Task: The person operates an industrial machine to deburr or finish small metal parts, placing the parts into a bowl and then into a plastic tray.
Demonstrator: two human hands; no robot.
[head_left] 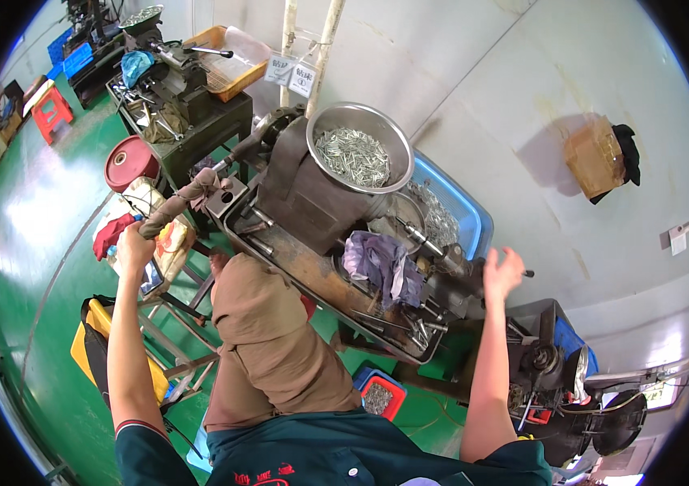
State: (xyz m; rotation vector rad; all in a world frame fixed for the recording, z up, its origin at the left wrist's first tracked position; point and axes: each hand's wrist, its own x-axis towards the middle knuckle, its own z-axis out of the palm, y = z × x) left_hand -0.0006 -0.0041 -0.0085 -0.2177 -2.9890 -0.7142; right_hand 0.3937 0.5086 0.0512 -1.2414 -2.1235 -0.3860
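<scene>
My left hand (135,245) is closed around the end of a cloth-wrapped lever (178,206) that slants up to the machine. Across the bench, my right hand (504,274) is raised at the black-knobbed handle (529,274) of the machine's right end. Its thumb and fingers are apart and loosely curled; whether the palm touches the handle is hidden. Between my arms stands a small brown bench lathe (312,190). A steel bowl (403,172) full of small metal pins (352,157) rests on top. A crumpled purple rag (377,263) lies before the spindle.
Behind the lathe, a blue basket (474,212) holds more metal parts. Tools (421,332) lie on the tray's front right. Below is a red bin (397,394). A stool with cloths (168,243) stands left, a second machine (186,89) far left, another (543,356) right.
</scene>
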